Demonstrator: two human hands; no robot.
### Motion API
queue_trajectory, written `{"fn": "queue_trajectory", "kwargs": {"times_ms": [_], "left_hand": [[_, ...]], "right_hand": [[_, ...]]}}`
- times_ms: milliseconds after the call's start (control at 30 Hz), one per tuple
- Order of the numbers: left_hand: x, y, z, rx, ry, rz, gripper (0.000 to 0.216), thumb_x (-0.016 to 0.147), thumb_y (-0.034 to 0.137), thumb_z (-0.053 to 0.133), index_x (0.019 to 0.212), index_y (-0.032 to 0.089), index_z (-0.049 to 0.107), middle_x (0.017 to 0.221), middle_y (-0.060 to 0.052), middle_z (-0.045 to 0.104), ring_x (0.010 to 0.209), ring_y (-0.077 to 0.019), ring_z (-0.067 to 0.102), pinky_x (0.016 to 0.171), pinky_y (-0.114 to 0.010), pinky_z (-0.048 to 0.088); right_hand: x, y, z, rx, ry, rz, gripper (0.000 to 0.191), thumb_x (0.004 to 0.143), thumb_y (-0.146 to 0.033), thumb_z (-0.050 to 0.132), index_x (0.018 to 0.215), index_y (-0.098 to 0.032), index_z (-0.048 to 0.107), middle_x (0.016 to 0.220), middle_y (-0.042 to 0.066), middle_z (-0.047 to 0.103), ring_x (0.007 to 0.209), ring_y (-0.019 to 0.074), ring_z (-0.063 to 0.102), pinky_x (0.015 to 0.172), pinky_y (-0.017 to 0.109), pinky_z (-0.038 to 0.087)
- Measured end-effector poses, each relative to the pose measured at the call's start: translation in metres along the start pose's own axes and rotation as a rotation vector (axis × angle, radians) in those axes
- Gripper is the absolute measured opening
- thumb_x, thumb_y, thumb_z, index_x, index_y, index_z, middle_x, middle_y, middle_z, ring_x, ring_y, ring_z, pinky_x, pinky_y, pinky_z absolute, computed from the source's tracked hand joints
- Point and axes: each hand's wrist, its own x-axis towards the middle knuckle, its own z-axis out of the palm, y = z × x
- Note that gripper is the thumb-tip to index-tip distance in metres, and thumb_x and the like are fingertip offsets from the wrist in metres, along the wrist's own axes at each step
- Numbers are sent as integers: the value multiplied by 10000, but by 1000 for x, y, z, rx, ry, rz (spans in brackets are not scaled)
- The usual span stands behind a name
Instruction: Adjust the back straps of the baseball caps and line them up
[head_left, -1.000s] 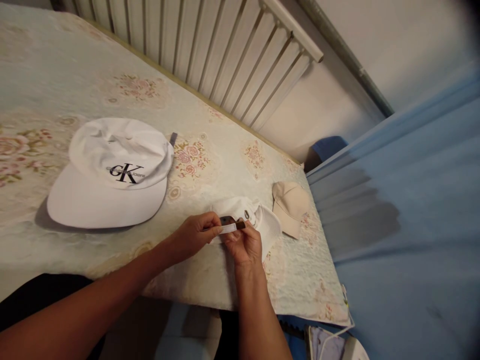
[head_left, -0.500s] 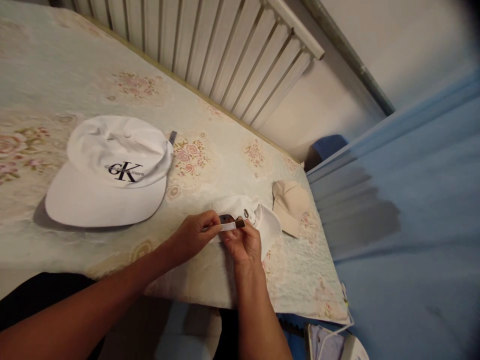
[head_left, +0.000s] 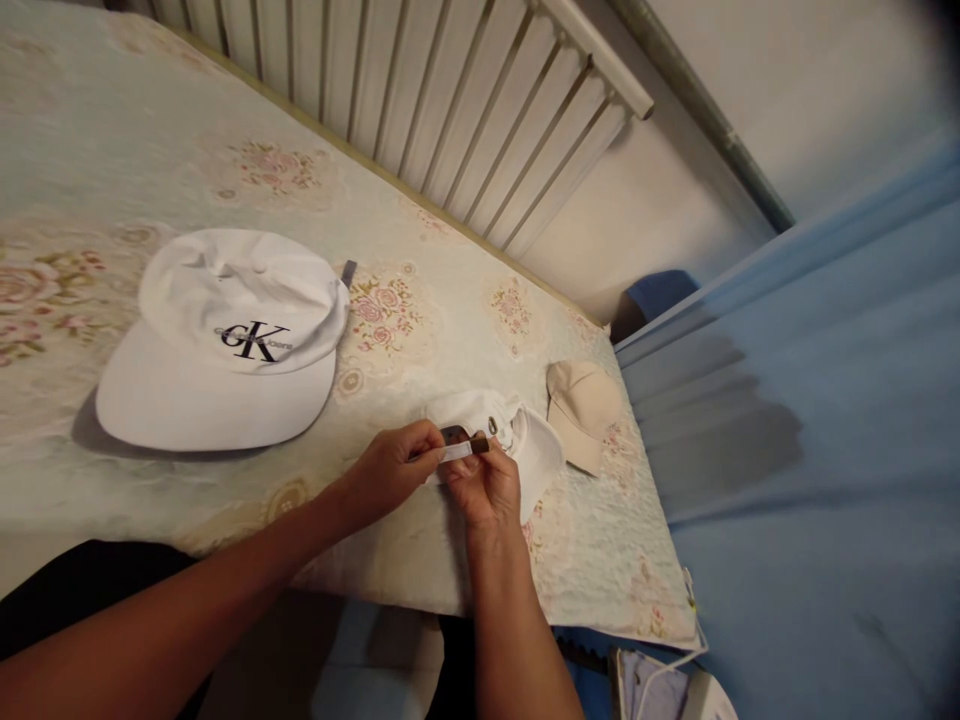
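Observation:
A small white cap (head_left: 525, 440) lies near the table's front edge with its back strap (head_left: 459, 451) toward me. My left hand (head_left: 386, 470) pinches the left part of that white strap. My right hand (head_left: 486, 487) is closed on the strap's right end, by a dark brown buckle piece (head_left: 480, 444). Both hands meet just above the cap's rear opening. A large white cap (head_left: 225, 335) with black letters rests flat at the left, well away from my hands. A small beige cap (head_left: 581, 410) sits just right of the small white one.
The table wears a pale green floral cloth (head_left: 420, 250). A white radiator (head_left: 450, 90) runs along its far side. A blue surface (head_left: 825, 450) fills the right. Something white with a cable (head_left: 675, 680) lies below the table's right corner.
Hardly anything has changed: both hands keep their grip on the strap, with only a slight shift of the view.

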Motion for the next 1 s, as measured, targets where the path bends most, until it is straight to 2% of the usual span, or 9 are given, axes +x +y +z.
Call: {"fn": "queue_trajectory", "kwargs": {"times_ms": [233, 433, 700, 1000], "left_hand": [[2, -5, 1, -45, -48, 7, 222, 820, 374, 535, 727, 177, 579, 553, 62, 430, 533, -96, 380, 516, -221, 289], [2, -2, 1, -1, 13, -2, 237, 813, 373, 543, 678, 178, 558, 539, 60, 416, 526, -96, 362, 502, -222, 268], [3, -8, 2, -17, 3, 9, 249, 825, 384, 535, 685, 180, 563, 536, 61, 414, 524, -97, 375, 501, -218, 278], [6, -5, -3, -45, -81, 5, 237, 821, 366, 544, 685, 174, 577, 547, 61, 438, 533, -94, 389, 527, -220, 295]], "right_hand": [[1, 3, -1, -3, -33, 12, 329, 577, -31, 647, 661, -198, 377, 539, -98, 362, 455, 38, 323, 402, 140, 284], [0, 4, -2, -27, -1, 6, 326, 565, -28, 645, 684, -200, 394, 570, -93, 397, 460, 42, 342, 410, 155, 284], [0, 4, -1, -30, 32, 45, 299, 605, -33, 658, 718, -197, 434, 624, -67, 471, 481, 52, 379, 412, 162, 304], [0, 4, -2, 35, 13, 84, 280, 622, -23, 658, 697, -188, 445, 588, -65, 448, 469, 57, 360, 401, 163, 292]]}}
